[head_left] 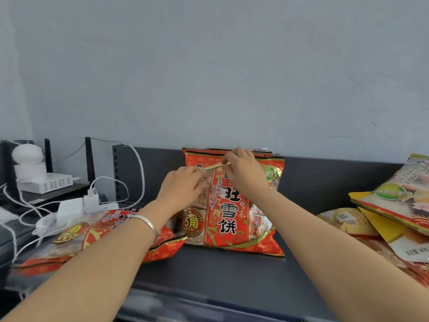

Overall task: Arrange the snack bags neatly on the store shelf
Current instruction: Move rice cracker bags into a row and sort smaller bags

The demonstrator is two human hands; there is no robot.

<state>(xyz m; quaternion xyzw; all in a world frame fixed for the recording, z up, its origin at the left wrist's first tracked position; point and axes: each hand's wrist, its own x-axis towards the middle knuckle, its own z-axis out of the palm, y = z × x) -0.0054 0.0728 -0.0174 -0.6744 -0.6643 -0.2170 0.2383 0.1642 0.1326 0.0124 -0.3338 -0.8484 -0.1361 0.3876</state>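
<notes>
Seen from my remote station, two hands meet at the top of a red snack bag [228, 219] that stands upright at the back of the dark shelf [220, 275], below a grey wall [209, 66]. The right hand [243, 169], a ring on one finger, pinches the upper end of a thin gold strip [213, 166] that slants across the bag's top. The left hand [182, 185], with a silver bracelet [147, 225] on its wrist, has its fingers curled against the bag's upper front at the strip's lower end. I cannot tell whether it grips the strip or only presses on the bag. A second red bag [99, 238] lies flat just beside the standing one, to its left, partly under the left forearm. A heap of yellow bags [394, 205] sits at the right edge of the shelf, apart from the standing bag. At far left I see white chargers [90, 201], looping white cables [137, 163] and a white vented box [46, 183].
</notes>
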